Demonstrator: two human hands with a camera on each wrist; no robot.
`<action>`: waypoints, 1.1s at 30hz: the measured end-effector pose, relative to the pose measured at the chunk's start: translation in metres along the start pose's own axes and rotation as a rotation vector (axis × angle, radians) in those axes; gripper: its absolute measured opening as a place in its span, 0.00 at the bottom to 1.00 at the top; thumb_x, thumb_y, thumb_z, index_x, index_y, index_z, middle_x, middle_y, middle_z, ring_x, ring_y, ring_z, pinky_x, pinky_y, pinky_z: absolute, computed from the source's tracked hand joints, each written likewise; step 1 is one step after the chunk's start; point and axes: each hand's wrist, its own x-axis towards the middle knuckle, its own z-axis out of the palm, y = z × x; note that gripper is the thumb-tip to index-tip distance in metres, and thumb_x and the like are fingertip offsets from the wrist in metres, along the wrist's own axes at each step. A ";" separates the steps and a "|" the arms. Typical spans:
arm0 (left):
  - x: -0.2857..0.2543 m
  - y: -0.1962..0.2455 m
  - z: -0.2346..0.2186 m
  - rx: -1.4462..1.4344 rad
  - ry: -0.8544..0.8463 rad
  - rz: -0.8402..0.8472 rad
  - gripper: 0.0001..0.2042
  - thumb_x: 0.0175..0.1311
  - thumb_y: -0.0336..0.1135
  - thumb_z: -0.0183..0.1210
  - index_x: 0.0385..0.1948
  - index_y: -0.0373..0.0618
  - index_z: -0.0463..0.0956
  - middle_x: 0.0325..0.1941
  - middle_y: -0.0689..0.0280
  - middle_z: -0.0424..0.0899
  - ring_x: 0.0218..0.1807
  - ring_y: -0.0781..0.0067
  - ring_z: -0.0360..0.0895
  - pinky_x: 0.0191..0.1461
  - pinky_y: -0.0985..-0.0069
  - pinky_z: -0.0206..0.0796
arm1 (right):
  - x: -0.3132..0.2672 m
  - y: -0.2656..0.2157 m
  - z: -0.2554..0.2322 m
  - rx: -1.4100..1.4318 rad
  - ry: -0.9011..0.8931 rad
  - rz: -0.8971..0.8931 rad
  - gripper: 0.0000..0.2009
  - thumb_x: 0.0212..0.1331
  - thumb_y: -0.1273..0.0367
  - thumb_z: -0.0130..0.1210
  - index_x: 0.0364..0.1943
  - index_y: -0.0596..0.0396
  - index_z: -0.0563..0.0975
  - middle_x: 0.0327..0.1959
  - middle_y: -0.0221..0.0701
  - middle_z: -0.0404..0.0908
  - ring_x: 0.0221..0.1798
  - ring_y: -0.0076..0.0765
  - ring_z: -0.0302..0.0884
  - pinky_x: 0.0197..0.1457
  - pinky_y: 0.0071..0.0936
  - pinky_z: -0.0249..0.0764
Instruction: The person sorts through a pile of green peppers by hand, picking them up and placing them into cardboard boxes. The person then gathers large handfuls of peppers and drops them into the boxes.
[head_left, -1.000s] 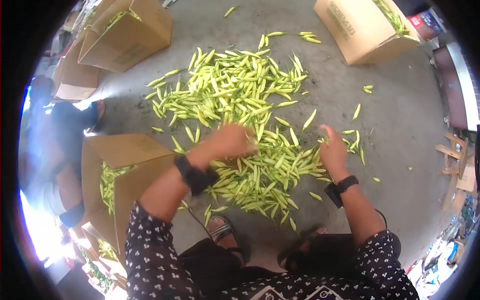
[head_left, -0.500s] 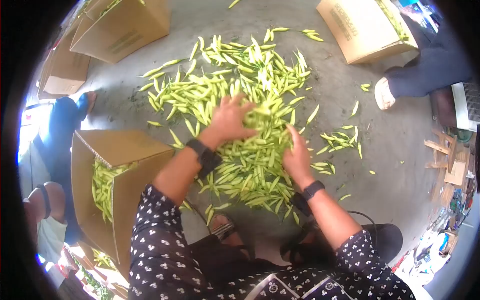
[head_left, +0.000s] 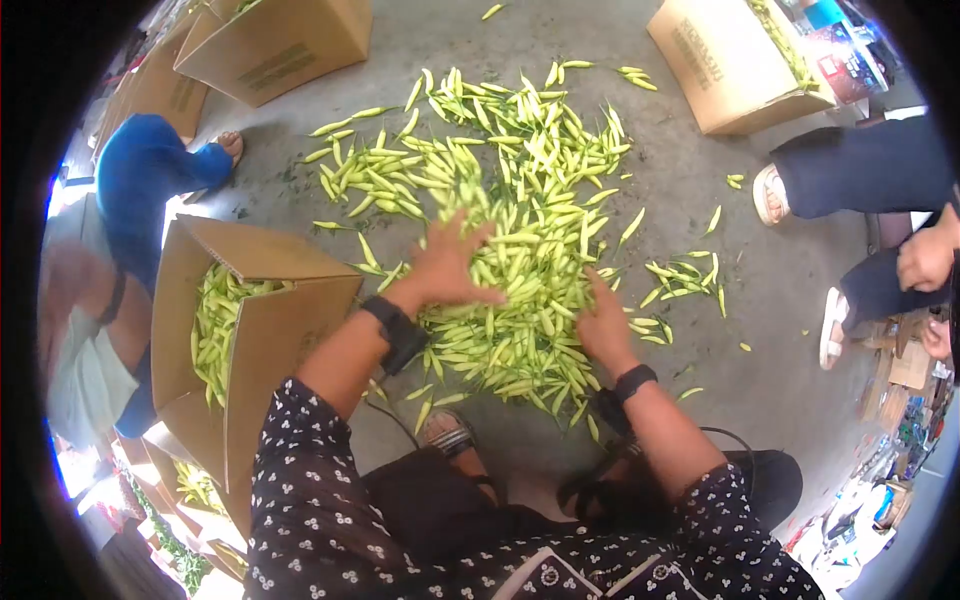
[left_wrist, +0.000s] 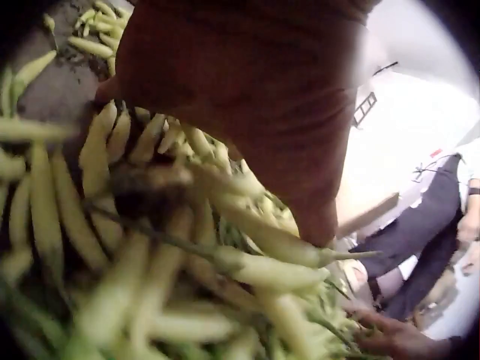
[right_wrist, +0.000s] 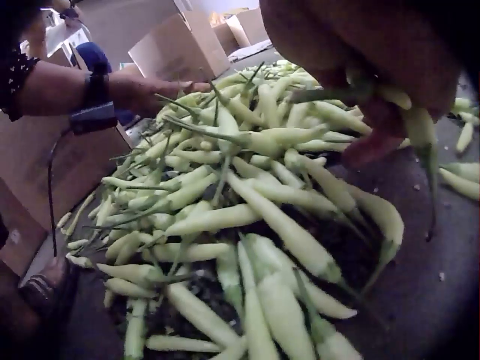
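Note:
Pale green peppers [head_left: 520, 255] lie heaped on the grey floor between both hands. Fingers spread, the left hand [head_left: 446, 262] rests on the heap's left side, its thumb pointing right; in the left wrist view that hand [left_wrist: 247, 90] arches over peppers [left_wrist: 270, 270]. At the heap's right edge is the right hand [head_left: 606, 325], index finger reaching up the side. The right wrist view shows this hand [right_wrist: 367, 60] with curled fingers round a few peppers [right_wrist: 420, 131], beside the piled ones [right_wrist: 277, 217].
An open carton [head_left: 290, 320] of peppers stands at the left, with another carton [head_left: 715, 75] at upper right and more at upper left. Loose peppers [head_left: 690, 277] lie right of the heap. Other people's legs [head_left: 860, 170] show at both sides.
From a wider stance, the right hand has come left to the heap's edge. The left hand has moved slightly left and down, fingers now spread. A person has come in at the right.

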 end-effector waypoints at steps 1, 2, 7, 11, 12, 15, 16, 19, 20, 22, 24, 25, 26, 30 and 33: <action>-0.011 0.005 0.010 -0.019 0.004 0.088 0.55 0.31 0.64 0.68 0.68 0.59 0.49 0.72 0.45 0.39 0.70 0.35 0.40 0.67 0.41 0.40 | -0.001 -0.011 0.005 0.068 -0.033 -0.019 0.30 0.47 0.78 0.45 0.61 0.48 0.65 0.59 0.48 0.67 0.60 0.52 0.65 0.61 0.37 0.64; -0.021 0.009 0.018 -0.038 0.005 0.174 0.56 0.30 0.62 0.69 0.68 0.60 0.49 0.71 0.45 0.39 0.69 0.35 0.43 0.67 0.43 0.43 | 0.000 -0.019 0.010 0.070 -0.035 -0.027 0.30 0.47 0.78 0.45 0.61 0.48 0.65 0.59 0.48 0.67 0.60 0.52 0.65 0.61 0.37 0.64; -0.059 0.020 0.038 -0.077 0.103 0.207 0.57 0.26 0.51 0.74 0.68 0.59 0.49 0.71 0.44 0.41 0.67 0.36 0.49 0.65 0.51 0.52 | -0.010 -0.033 0.021 0.065 -0.077 -0.122 0.30 0.47 0.77 0.45 0.61 0.48 0.64 0.55 0.49 0.70 0.58 0.53 0.66 0.62 0.37 0.63; -0.050 0.029 0.039 -0.106 0.141 0.175 0.55 0.29 0.43 0.73 0.68 0.58 0.47 0.70 0.42 0.41 0.65 0.36 0.54 0.63 0.56 0.57 | -0.009 -0.011 0.037 0.026 0.090 -0.179 0.30 0.47 0.76 0.46 0.61 0.48 0.65 0.50 0.47 0.72 0.52 0.54 0.71 0.53 0.41 0.68; -0.045 0.032 0.039 -0.152 0.147 0.189 0.54 0.31 0.41 0.72 0.68 0.58 0.47 0.69 0.41 0.41 0.64 0.36 0.56 0.63 0.58 0.58 | -0.009 -0.012 0.040 0.026 0.092 -0.182 0.30 0.47 0.76 0.46 0.61 0.48 0.65 0.50 0.47 0.72 0.52 0.54 0.71 0.53 0.41 0.68; -0.036 0.040 0.041 -0.250 0.165 0.189 0.53 0.33 0.39 0.70 0.68 0.57 0.46 0.68 0.39 0.43 0.64 0.35 0.56 0.63 0.60 0.59 | -0.002 -0.010 0.046 0.075 0.151 -0.168 0.30 0.47 0.76 0.46 0.62 0.50 0.64 0.51 0.48 0.71 0.53 0.54 0.70 0.55 0.40 0.68; -0.034 0.041 0.041 -0.297 0.208 0.205 0.53 0.33 0.38 0.70 0.68 0.57 0.46 0.68 0.38 0.43 0.64 0.35 0.56 0.63 0.60 0.59 | 0.001 -0.006 0.044 0.126 0.143 -0.131 0.30 0.47 0.76 0.45 0.61 0.50 0.64 0.52 0.48 0.70 0.54 0.54 0.70 0.56 0.40 0.67; -0.031 0.049 0.045 -0.293 0.231 0.187 0.52 0.34 0.38 0.70 0.68 0.58 0.48 0.67 0.38 0.46 0.66 0.36 0.54 0.64 0.60 0.57 | 0.003 -0.015 0.040 0.157 0.139 -0.071 0.30 0.47 0.77 0.45 0.61 0.50 0.65 0.53 0.48 0.70 0.55 0.54 0.69 0.58 0.40 0.65; -0.031 0.050 0.045 -0.301 0.248 0.169 0.50 0.34 0.38 0.69 0.67 0.60 0.50 0.67 0.38 0.47 0.66 0.36 0.54 0.65 0.59 0.56 | 0.002 -0.017 0.040 0.140 0.137 -0.047 0.30 0.46 0.77 0.45 0.61 0.50 0.65 0.53 0.48 0.70 0.55 0.54 0.69 0.59 0.40 0.65; -0.032 0.047 0.044 -0.364 0.244 0.192 0.49 0.34 0.38 0.69 0.66 0.60 0.52 0.67 0.38 0.47 0.66 0.37 0.53 0.65 0.60 0.56 | 0.001 -0.021 0.040 0.150 0.140 -0.101 0.30 0.46 0.77 0.45 0.61 0.50 0.65 0.53 0.48 0.70 0.56 0.54 0.68 0.59 0.40 0.64; -0.033 0.045 0.043 -0.425 0.227 0.221 0.48 0.34 0.37 0.69 0.66 0.60 0.54 0.67 0.38 0.47 0.67 0.38 0.53 0.65 0.61 0.57 | -0.002 -0.020 0.042 0.163 0.146 -0.143 0.30 0.46 0.77 0.45 0.61 0.50 0.66 0.53 0.49 0.70 0.56 0.54 0.68 0.60 0.40 0.64; -0.035 0.045 0.044 -0.445 0.203 0.239 0.46 0.34 0.36 0.68 0.65 0.61 0.56 0.67 0.38 0.47 0.67 0.38 0.52 0.65 0.62 0.57 | -0.005 -0.019 0.042 0.182 0.113 -0.097 0.29 0.46 0.77 0.44 0.60 0.50 0.66 0.53 0.49 0.70 0.56 0.54 0.68 0.60 0.40 0.64; -0.035 0.043 0.044 -0.462 0.186 0.256 0.45 0.34 0.35 0.68 0.64 0.61 0.57 0.67 0.39 0.47 0.68 0.39 0.52 0.65 0.63 0.57 | -0.004 -0.021 0.043 0.201 0.082 -0.059 0.29 0.46 0.77 0.44 0.59 0.51 0.67 0.53 0.49 0.70 0.57 0.54 0.68 0.60 0.40 0.63; -0.032 0.038 0.046 -0.497 0.180 0.268 0.45 0.34 0.37 0.69 0.63 0.62 0.58 0.67 0.40 0.48 0.66 0.37 0.54 0.65 0.60 0.56 | -0.004 -0.029 0.047 0.242 0.093 -0.036 0.28 0.46 0.77 0.43 0.58 0.53 0.68 0.53 0.50 0.71 0.57 0.54 0.68 0.61 0.39 0.63; -0.045 0.039 0.029 -0.521 0.270 0.340 0.43 0.34 0.36 0.69 0.62 0.59 0.60 0.66 0.41 0.49 0.66 0.39 0.55 0.65 0.61 0.57 | -0.013 -0.046 0.038 0.323 0.116 -0.127 0.27 0.46 0.77 0.43 0.57 0.54 0.69 0.52 0.50 0.71 0.57 0.54 0.68 0.61 0.38 0.63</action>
